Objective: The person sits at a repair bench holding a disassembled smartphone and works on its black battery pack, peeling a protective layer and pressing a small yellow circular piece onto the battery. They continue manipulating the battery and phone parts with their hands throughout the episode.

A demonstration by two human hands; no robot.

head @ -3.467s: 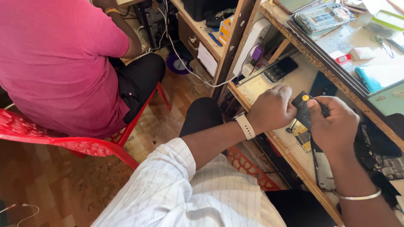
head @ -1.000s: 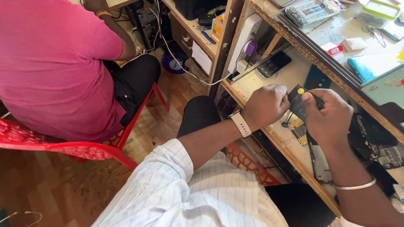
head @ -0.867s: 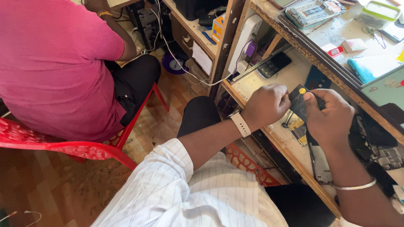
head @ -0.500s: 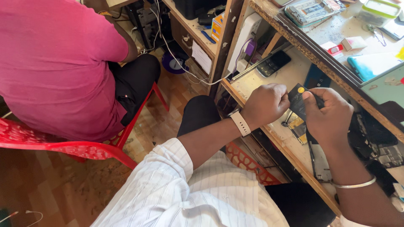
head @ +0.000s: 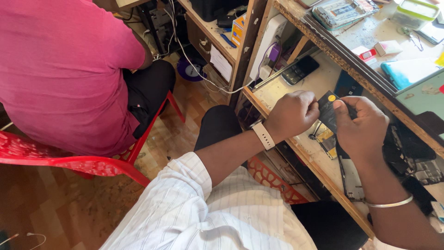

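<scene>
Left hand, right hand: grips pinching dark phone part; green-rimmed tub contents unclear.

Small electronics repair workshop, phone-repair type. Wooden workbench with lower shelf; dismantled phone boards and frames laid out on it; intact dark phone on the shelf. Upper glass-topped counter carries an opened device and a lidded parts box. White power adapter with trailing cables. Red plastic chair, second seated person alongside.
</scene>
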